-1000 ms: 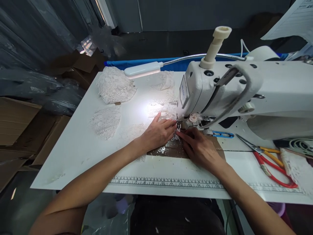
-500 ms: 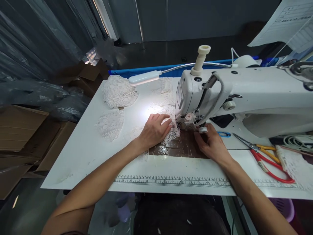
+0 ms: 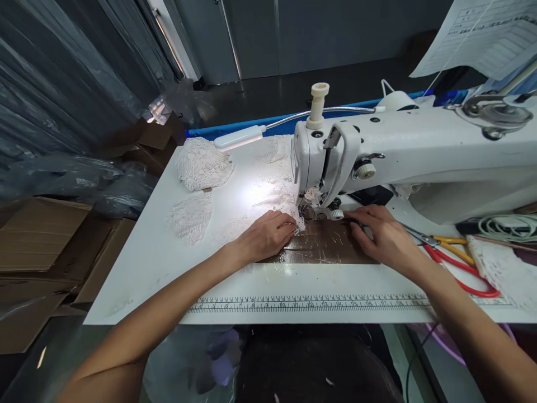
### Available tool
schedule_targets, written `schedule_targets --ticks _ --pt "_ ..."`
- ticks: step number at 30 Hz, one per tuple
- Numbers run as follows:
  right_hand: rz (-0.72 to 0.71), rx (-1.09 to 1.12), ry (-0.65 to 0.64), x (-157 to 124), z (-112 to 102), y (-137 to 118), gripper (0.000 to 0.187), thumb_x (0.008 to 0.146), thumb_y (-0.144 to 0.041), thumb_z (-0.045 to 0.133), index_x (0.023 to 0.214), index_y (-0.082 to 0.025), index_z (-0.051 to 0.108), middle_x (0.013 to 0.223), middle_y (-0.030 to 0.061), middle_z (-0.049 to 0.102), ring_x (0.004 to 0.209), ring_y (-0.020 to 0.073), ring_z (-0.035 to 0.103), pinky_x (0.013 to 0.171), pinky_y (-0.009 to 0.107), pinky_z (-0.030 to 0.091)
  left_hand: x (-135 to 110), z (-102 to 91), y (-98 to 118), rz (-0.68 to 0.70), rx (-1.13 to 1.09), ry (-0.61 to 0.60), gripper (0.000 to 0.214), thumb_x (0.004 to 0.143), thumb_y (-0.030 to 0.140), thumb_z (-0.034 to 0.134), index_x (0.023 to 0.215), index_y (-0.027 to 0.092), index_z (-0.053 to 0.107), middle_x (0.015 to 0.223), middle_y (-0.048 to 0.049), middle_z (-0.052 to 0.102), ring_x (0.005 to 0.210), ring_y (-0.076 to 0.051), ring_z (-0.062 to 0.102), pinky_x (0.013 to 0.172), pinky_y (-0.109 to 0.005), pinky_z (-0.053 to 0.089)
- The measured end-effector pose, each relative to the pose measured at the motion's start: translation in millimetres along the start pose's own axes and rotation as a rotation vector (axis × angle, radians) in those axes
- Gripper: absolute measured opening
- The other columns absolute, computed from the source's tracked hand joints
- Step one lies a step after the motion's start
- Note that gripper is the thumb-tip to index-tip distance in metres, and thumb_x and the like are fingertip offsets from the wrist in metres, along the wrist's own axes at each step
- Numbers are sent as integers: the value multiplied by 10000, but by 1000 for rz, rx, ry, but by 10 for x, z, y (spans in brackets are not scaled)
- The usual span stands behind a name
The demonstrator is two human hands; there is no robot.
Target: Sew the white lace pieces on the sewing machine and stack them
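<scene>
Left hand [image 3: 271,234]: fingers bunched at white lace [image 3: 285,197] on the bench [image 3: 138,263], just beside the sewing machine's [image 3: 403,140] needle area (gripping or pressing, cannot tell). Right hand [image 3: 380,232]: fingers closed on a slim dark item [image 3: 356,221], mostly hidden.

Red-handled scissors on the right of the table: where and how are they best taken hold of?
Probably by the red loop, coming from the table's near right side. The scissors lie flat, blades angled away toward the right hand, handles toward the near right. The red loop lies nearer the table's front edge than the yellow handle.
</scene>
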State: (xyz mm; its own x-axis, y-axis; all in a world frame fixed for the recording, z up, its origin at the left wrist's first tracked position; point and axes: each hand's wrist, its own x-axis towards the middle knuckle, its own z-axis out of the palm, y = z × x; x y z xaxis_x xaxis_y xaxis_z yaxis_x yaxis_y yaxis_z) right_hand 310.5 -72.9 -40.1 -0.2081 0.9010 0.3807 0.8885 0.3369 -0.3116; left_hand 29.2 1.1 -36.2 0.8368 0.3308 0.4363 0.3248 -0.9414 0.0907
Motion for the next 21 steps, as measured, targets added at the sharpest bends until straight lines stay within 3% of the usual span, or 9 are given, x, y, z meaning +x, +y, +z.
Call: schedule_targets --ticks 7,14,18,21 --pt "43 -318 -103 -205 -21 243 393 952 -336 377 1164 -162 658 1112 137 648 943 300 572 743 419 432 -36 89 21 40 -86 27 132 934 116 510 940 102 642 1024 -133 675 883 -183 647 773 -376 566" --pt "18 -348 -73 -172 5 220 389 978 -340 343 1012 -158 686 944 117 671 827 256 586 684 365 392 -95 114 -137 36 -220 -1 208 967 103 431 947 122 638 983 -97 681 900 -153 650 753 -299 591" --pt "144 -196 2 -177 -10 74 368 965 -393 355 813 -187 619 790 89 631 707 225 575 606 331 382 -52 107 -252 100 -233 -67 267 928 46 435 835 133 669 1054 -104 688 890 -158 641 748 -306 580" --pt "219 107 -17 -208 1 -63 313 953 -446 395 797 -218 544 670 27 587 602 183 546 564 297 392 8 99 -264 95 -335 -40 303 904 17 418 925 144 693 1073 -103 697 906 -160 637 789 -326 573"
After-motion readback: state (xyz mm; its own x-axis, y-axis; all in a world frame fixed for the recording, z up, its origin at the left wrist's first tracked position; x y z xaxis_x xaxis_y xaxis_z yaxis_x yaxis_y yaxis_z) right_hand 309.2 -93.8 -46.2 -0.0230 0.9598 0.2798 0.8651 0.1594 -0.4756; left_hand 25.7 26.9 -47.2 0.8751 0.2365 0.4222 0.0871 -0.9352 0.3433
